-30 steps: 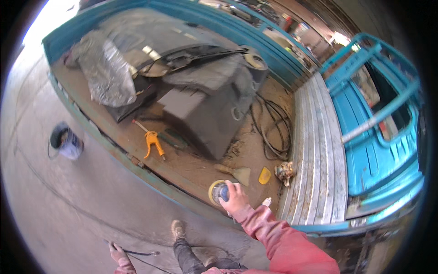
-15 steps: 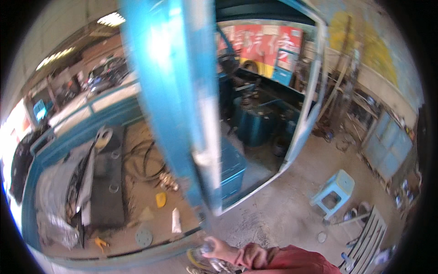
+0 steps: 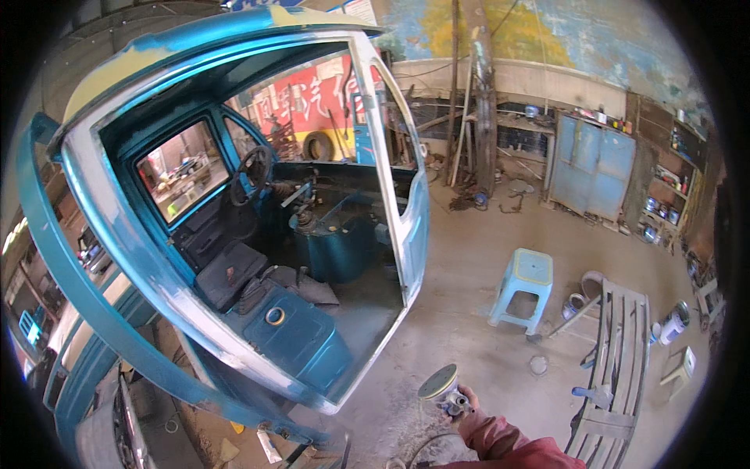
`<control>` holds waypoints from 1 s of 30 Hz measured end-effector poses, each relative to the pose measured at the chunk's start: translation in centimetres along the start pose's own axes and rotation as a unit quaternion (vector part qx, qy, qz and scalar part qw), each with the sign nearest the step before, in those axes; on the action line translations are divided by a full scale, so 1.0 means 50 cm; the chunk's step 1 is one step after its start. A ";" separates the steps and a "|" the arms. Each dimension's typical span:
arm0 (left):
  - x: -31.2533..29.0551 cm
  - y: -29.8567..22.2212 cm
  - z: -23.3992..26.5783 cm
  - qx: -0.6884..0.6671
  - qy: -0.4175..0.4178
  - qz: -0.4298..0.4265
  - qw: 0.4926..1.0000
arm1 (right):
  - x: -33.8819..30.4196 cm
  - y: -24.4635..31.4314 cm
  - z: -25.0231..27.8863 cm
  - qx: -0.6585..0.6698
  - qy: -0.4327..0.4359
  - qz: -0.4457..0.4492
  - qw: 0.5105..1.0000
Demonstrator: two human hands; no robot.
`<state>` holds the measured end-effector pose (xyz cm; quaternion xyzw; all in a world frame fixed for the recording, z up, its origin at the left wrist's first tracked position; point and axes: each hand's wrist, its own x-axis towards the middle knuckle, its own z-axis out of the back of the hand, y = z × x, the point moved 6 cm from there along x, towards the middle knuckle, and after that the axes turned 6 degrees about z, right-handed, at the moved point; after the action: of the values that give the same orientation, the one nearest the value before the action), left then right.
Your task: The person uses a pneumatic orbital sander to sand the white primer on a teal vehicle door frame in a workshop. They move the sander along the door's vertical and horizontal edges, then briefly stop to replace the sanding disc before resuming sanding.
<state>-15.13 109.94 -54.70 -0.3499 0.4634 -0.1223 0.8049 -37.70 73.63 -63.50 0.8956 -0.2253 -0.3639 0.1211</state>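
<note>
1. A red sign (image 3: 301,98) with pale characters shows through the far window opening of the blue vehicle cab (image 3: 234,234); a yellow and blue painted wall (image 3: 539,35) runs along the top edge of the workshop.
2. Small tins (image 3: 672,322) stand on the concrete floor (image 3: 469,266) near the right edge, beside a grey slatted panel (image 3: 617,352); a blue metal cabinet (image 3: 590,168) stands against the back wall.
3. The cab's door frame (image 3: 394,180) is open, its pale sanded edge running down to the lower sill. Open floor lies between the cab and a light blue plastic stool (image 3: 523,285).
4. The right hand (image 3: 461,406), in a red sleeve (image 3: 508,442), is clamped around a round disc sander (image 3: 439,387) at the bottom centre, just beside the cab's lower corner, pad tilted upward.
5. The left hand is out of sight.
</note>
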 end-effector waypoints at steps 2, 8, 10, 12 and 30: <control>0.022 -0.041 -0.020 -0.010 0.057 -0.015 0.998 | -0.014 0.035 0.014 -0.006 -0.024 0.068 0.997; 0.060 -0.200 -0.081 -0.071 0.236 -0.055 0.967 | -0.083 0.177 0.019 -0.022 -0.068 0.209 0.975; 0.074 -0.288 -0.122 -0.098 0.280 -0.081 0.951 | -0.105 0.223 0.027 -0.052 -0.047 0.218 0.973; 0.108 -0.394 -0.181 -0.141 0.295 -0.086 0.941 | -0.121 0.258 0.055 -0.067 -0.102 0.262 0.957; 0.261 -0.896 -0.666 0.035 0.244 -0.289 0.925 | -0.026 0.850 0.076 -0.047 -0.030 0.440 0.896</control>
<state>-30.04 55.67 -43.86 -0.3999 0.5197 -0.4473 0.6082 -54.63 37.14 -49.20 0.6872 -0.5821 -0.3106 0.3042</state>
